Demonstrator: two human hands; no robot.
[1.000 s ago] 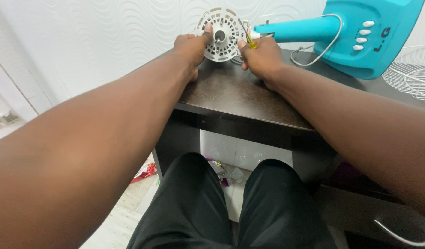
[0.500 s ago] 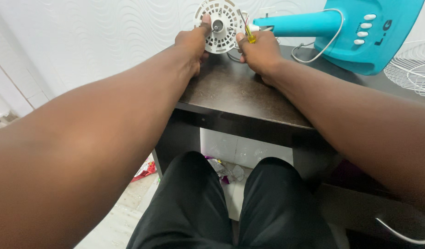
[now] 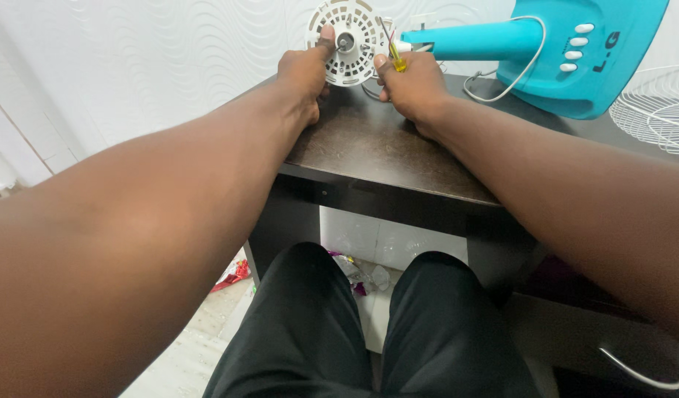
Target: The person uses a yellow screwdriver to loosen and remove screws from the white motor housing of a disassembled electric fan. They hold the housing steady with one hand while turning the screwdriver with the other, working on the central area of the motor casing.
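Barely shifted, my left hand (image 3: 304, 72) pinches the white motor housing (image 3: 348, 33) while my right hand (image 3: 412, 85) grips a yellow-handled screwdriver (image 3: 393, 53), which could slip off the table (image 3: 384, 151).

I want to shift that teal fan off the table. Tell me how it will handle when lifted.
The teal fan lies on its side on the dark table, so it probably won't tip further. Its round white motor housing likely makes that end heavier. The loose white cord would probably dangle and snag. The left hand steadies the housing.
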